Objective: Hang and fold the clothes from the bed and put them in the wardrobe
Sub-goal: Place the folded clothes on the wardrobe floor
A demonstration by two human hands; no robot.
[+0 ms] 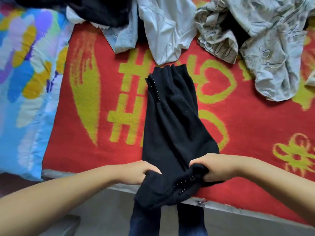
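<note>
Hands grip the near end of a black garment [172,120] at the bed's edge: the left hand [136,172] and the right hand [216,167] both have fingers curled into its folded hem. It lies lengthwise on the red blanket [247,130]. Farther off lie a white shirt [167,28], a grey patterned garment [265,45] and dark clothes [102,9].

Red and yellow under a heap of muted cloth
The blanket [95,150] was red with yellow motifs, the black garment [172,116] carried rows of tiny beads, the quilt [25,82] was blue, purple and mustard, and the grey patterned garment [272,48] lay near a white one [163,28]
</note>
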